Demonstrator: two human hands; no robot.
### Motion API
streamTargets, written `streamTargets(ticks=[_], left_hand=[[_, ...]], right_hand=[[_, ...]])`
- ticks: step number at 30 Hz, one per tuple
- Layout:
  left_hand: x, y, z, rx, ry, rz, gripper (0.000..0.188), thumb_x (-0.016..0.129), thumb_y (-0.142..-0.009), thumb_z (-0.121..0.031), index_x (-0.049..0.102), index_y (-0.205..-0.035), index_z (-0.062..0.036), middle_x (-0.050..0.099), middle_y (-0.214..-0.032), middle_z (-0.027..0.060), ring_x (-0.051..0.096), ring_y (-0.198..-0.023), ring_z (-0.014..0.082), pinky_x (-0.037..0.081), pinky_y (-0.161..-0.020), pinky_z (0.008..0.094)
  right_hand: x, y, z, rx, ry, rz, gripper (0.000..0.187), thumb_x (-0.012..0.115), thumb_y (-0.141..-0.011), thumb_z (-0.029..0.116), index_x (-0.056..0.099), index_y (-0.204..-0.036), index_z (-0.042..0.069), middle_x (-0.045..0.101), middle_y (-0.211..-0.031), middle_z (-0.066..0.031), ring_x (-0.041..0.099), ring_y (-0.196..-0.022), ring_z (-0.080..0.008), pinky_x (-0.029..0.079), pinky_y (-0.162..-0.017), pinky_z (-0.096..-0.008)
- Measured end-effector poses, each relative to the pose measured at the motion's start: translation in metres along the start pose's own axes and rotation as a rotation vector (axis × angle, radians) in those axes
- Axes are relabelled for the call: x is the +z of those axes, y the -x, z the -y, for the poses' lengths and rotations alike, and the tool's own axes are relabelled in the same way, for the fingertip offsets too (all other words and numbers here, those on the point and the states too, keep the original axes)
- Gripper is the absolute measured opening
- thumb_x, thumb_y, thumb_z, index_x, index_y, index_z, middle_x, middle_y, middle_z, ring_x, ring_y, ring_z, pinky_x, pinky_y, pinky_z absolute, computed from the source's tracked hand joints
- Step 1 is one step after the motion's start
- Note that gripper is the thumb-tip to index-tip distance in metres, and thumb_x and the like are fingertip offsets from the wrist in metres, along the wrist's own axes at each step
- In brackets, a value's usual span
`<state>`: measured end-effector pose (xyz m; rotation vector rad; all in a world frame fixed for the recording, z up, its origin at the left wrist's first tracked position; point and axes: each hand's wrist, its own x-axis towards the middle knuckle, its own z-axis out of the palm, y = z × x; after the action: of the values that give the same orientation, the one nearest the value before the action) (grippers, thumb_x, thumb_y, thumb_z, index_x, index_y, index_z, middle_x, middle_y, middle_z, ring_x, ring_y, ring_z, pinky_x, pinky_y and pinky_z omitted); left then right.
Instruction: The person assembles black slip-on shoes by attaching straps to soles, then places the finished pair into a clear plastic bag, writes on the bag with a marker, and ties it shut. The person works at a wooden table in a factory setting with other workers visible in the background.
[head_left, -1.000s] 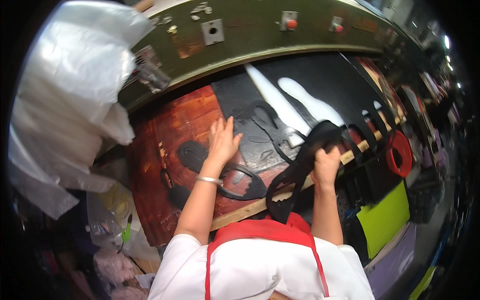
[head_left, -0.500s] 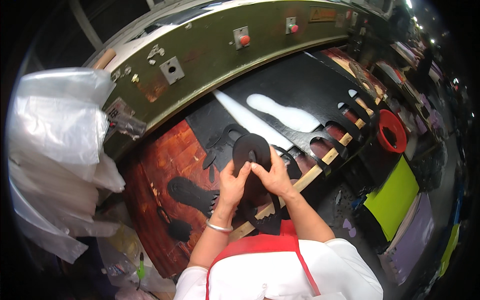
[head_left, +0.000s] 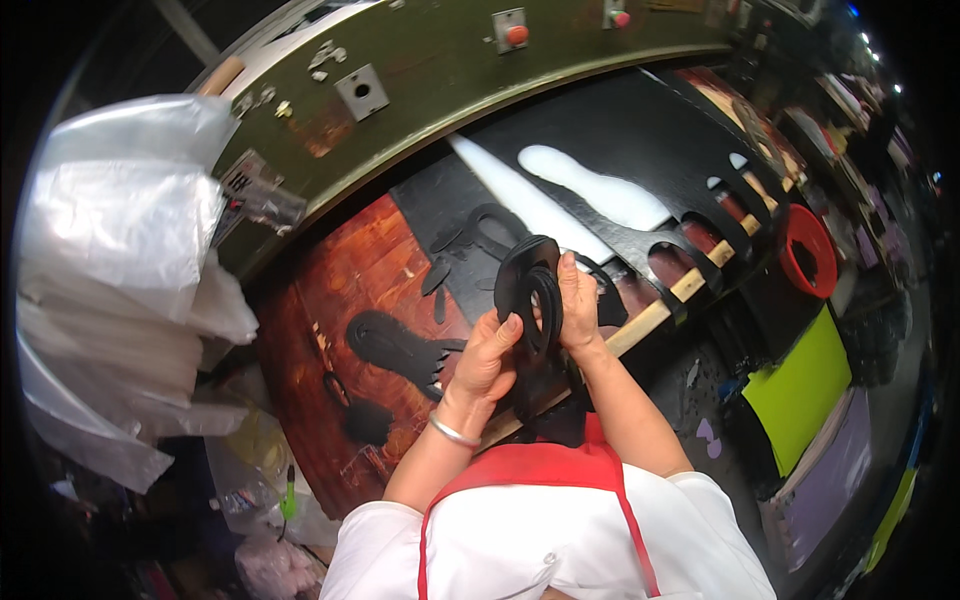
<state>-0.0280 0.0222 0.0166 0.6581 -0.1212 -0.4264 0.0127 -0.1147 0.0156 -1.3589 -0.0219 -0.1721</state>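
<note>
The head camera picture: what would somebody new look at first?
Probably the dark, rounded black pieces held up in the middle, between the left hand and the right hand. Next might come the big shiny plastic bag at the left, then the bright yellow-green sheet at the lower right, below the red bowl.

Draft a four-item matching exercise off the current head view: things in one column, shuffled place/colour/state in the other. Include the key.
Column 1
1. Left hand and right hand
2. Silver bangle
3. Round bowl
4. Plastic sheeting

Column 2
A. Red, toward the right side of the view
B. Translucent, at the far left
C. Both gripping black cut material
D. Around the left wrist

Pairs: 1-C, 2-D, 3-A, 4-B
</note>
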Motion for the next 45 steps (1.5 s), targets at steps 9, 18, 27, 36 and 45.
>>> streamTargets(ticks=[9, 18, 27, 36, 45], left_hand=[[-0.005, 0.020, -0.005, 0.076, 0.013, 0.033, 0.026, 0.057, -0.096, -0.019, 0.057, -0.117, -0.0035, 0.063, -0.106, 0.0044, 0.061, -0.097, 0.0136, 0.052, -0.084, 0.0293], [0.021, 0.025, -0.008, 0.439, -0.426, -0.410, 0.027, 0.059, -0.096, -0.026, 0.063, -0.102, 0.0001, 0.062, -0.085, 0.0004, 0.051, -0.080, 0.0050, 0.047, -0.069, 0.0239], [0.025, 0.114, -0.077, 0.660, -0.728, -0.402, 0.041, 0.037, -0.103, -0.039, 0.049, -0.086, -0.0030, 0.051, -0.063, 0.0026, 0.050, -0.052, 0.0121, 0.040, -0.050, 0.0247], [-0.002, 0.264, -0.182, 0.752, -0.078, -0.384, 0.066, 0.045, -0.093, -0.058, 0.040, -0.140, -0.0119, 0.049, -0.070, 0.0000, 0.037, -0.037, 0.0089, 0.037, -0.032, 0.0231], [-0.001, 0.330, -0.157, 0.759, -0.088, -0.436, 0.057, 0.046, -0.097, -0.048, 0.043, -0.137, -0.0082, 0.040, -0.066, -0.0003, 0.034, -0.037, 0.0061, 0.030, -0.031, 0.0194]], right_hand=[[0.016, -0.010, -0.015, 0.502, -0.195, 0.226, 0.023, 0.062, -0.086, 0.032, 0.063, -0.088, 0.009, 0.057, -0.080, -0.0012, 0.059, -0.071, -0.0125, 0.053, -0.063, -0.0276], [0.027, 0.044, 0.029, -0.272, 0.541, 0.334, 0.030, 0.049, -0.100, 0.019, 0.056, -0.115, -0.005, 0.065, -0.092, -0.0100, 0.061, -0.086, -0.0203, 0.047, -0.078, -0.0307], [-0.008, 0.022, 0.065, 0.065, -0.176, -0.054, 0.029, 0.040, -0.102, 0.034, 0.045, -0.090, 0.008, 0.052, -0.067, -0.0091, 0.044, -0.041, -0.0146, 0.034, -0.035, -0.0243], [-0.022, 0.043, 0.038, 0.378, 0.187, 0.141, 0.037, 0.041, -0.100, 0.044, 0.049, -0.086, 0.012, 0.045, -0.052, -0.0002, 0.035, -0.036, -0.0078, 0.024, -0.033, -0.0222], [0.088, 0.073, 0.005, 0.329, 0.422, 0.807, 0.024, 0.056, -0.095, 0.020, 0.058, -0.107, -0.001, 0.063, -0.079, -0.0128, 0.064, -0.066, -0.0230, 0.049, -0.060, -0.0340]])
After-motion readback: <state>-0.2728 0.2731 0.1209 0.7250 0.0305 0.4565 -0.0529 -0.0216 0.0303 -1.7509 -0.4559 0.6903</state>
